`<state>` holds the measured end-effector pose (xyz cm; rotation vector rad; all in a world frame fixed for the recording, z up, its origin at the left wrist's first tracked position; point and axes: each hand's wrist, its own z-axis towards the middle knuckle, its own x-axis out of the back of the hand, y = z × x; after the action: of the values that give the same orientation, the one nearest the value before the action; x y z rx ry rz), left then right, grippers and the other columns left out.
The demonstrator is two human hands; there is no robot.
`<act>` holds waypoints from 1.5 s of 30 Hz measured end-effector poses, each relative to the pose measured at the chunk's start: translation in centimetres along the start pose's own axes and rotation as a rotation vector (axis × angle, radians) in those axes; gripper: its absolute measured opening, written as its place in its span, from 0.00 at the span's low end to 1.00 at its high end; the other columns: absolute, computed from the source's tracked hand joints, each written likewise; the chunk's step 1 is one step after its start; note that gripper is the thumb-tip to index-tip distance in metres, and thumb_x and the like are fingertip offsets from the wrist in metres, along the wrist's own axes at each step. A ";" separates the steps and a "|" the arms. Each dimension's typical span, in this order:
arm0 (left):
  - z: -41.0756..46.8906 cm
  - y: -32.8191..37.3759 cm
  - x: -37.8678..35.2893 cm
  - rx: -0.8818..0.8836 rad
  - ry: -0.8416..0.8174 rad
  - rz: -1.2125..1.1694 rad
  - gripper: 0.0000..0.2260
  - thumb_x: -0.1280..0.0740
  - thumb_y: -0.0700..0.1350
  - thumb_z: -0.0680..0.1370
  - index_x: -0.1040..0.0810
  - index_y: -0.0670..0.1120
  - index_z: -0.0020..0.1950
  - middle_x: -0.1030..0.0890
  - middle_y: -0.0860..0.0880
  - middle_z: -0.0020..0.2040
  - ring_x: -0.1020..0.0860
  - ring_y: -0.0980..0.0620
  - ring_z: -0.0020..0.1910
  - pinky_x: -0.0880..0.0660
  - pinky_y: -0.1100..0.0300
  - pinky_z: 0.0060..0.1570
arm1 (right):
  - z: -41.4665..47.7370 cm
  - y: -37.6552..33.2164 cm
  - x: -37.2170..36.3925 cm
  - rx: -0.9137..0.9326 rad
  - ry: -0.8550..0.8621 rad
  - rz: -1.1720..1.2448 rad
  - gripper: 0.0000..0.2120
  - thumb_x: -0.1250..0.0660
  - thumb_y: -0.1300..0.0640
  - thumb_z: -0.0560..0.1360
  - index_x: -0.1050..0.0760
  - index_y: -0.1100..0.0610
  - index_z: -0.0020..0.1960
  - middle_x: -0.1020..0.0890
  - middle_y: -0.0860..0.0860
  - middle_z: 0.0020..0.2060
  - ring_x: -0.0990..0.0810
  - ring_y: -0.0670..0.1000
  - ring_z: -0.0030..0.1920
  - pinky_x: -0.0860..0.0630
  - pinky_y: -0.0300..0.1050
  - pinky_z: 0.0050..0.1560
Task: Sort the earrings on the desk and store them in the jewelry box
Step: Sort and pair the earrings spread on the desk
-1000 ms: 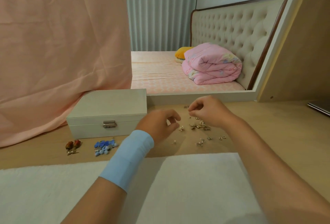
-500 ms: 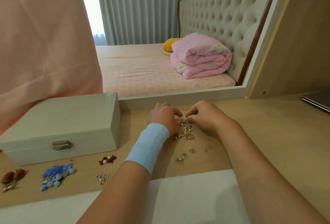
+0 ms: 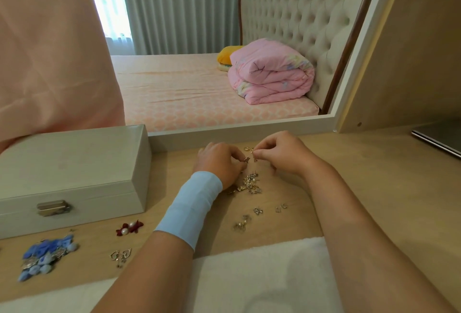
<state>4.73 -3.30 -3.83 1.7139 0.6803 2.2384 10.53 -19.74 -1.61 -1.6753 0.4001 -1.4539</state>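
Head view, starting at the far left: a cluster of blue earrings [image 3: 45, 257] lies on the bench [image 3: 374, 188] near its front edge, just in front of the jewelry box [image 3: 74, 170]. The box is pale, its lid is down, and a metal clasp [image 3: 53, 208] shows on its front wall. To the right of the blue cluster lies a pair of heart-shaped earrings [image 3: 121, 255], and behind those, near the box's front corner, a dark red pair with pearls [image 3: 129, 227].

Next comes the left forearm with a light blue wristband [image 3: 192, 208]. The left hand [image 3: 220, 163] rests on the bench to the right of the box, its fingers [image 3: 235, 156] curled narrow and pinching a small earring [image 3: 247, 159] at the tips. Just below that pinch sits the unsorted pile of earrings [image 3: 250, 184] — gold and pearl pieces tangled together, touching the heel of the left hand. Nearer the front edge, a few loose earrings [image 3: 258, 211] lie apart from the pile.

The right hand [image 3: 282, 154] faces the left one, almost meeting it; its thumb and forefinger are closed on a tiny metal piece [image 3: 254, 152], too small to make out. Small gold hoops [image 3: 247, 148] lie on the bench just behind the two pinches.

A white towel [image 3: 262, 275] covers the near edge under both forearms — and at the far right a flat grey object [image 3: 436, 138] pokes into view.
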 end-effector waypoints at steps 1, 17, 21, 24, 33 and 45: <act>0.0 -0.1 0.2 0.019 0.005 -0.083 0.02 0.29 0.54 0.74 0.21 0.59 0.42 0.20 0.58 0.47 0.24 0.53 0.53 0.26 0.55 0.56 | -0.1 -0.2 0.1 0.001 0.008 0.032 0.03 0.27 0.56 0.77 0.15 0.53 0.44 0.13 0.48 0.40 0.19 0.47 0.29 0.21 0.43 0.38; -5.8 -1.7 7.2 0.007 -0.017 -0.129 0.06 0.33 0.46 0.79 0.17 0.55 0.48 0.21 0.58 0.43 0.24 0.59 0.43 0.31 0.64 0.46 | -2.6 -5.9 -1.0 0.119 -0.091 0.216 0.02 0.25 0.62 0.75 0.16 0.58 0.47 0.13 0.51 0.39 0.26 0.49 0.25 0.30 0.35 0.27; -8.8 -3.2 9.1 -0.003 -0.078 -0.024 0.06 0.32 0.47 0.78 0.18 0.56 0.52 0.19 0.58 0.45 0.23 0.58 0.45 0.27 0.62 0.50 | -4.2 -7.6 -2.4 0.162 -0.163 0.146 0.02 0.24 0.61 0.73 0.15 0.56 0.45 0.13 0.50 0.37 0.25 0.48 0.25 0.27 0.39 0.30; -10.9 -4.4 10.3 0.011 -0.166 0.032 0.05 0.31 0.47 0.78 0.18 0.57 0.49 0.19 0.59 0.45 0.23 0.59 0.45 0.25 0.61 0.51 | -5.9 -8.7 -3.5 0.168 -0.266 -0.037 0.01 0.22 0.58 0.72 0.13 0.52 0.43 0.15 0.43 0.33 0.26 0.40 0.26 0.29 0.37 0.31; -14.7 -6.2 11.0 -0.011 -0.350 0.060 0.05 0.29 0.47 0.76 0.16 0.58 0.43 0.20 0.61 0.42 0.24 0.62 0.40 0.28 0.66 0.43 | -10.3 -9.9 -6.9 0.082 -0.548 -0.400 0.05 0.22 0.52 0.72 0.13 0.47 0.48 0.15 0.40 0.39 0.19 0.40 0.41 0.20 0.41 0.42; -14.2 -5.7 10.5 -0.003 -0.346 0.114 0.05 0.28 0.55 0.72 0.20 0.58 0.46 0.19 0.60 0.46 0.22 0.60 0.43 0.26 0.64 0.45 | -10.4 -9.6 -7.8 0.098 -0.489 -0.412 0.04 0.22 0.52 0.72 0.13 0.47 0.46 0.13 0.43 0.41 0.16 0.46 0.47 0.17 0.49 0.54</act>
<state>-12.34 3.36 -0.76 2.1143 0.5089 1.9321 -3.84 -12.65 0.21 -2.0323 -0.2966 -1.2517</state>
